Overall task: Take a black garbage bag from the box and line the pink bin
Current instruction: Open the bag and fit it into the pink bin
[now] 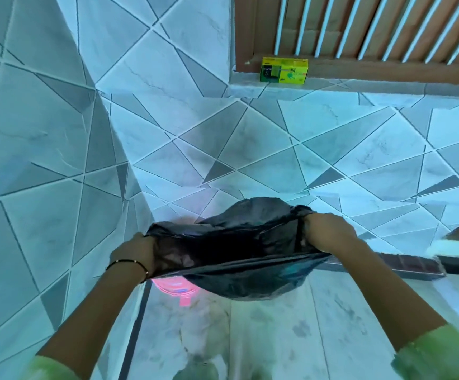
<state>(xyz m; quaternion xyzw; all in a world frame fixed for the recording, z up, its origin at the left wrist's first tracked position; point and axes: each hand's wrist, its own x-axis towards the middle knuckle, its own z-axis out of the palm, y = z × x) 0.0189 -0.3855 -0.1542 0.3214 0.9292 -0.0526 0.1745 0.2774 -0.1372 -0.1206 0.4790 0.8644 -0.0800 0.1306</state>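
Hands hold the black garbage bag (233, 253) stretched wide at its mouth: the left hand (136, 255) has its fingers curled into the left edge of the opening, and the right hand (327, 231) is clenched on the bunched right edge, so the dark hollow gapes between the two sets of fingers. Below and just behind the left fingers a sliver of the pink bin (174, 287) shows. To line it well, I judge the mouth should stay taut and be centred over the bin, the slack body dropped in first and the edge then folded outward over the rim. Most of the bin is covered by the bag, so its rim and depth cannot be read. Far beyond the fingers, the yellow box (283, 70) sits on the ledge, its print too small to make out.
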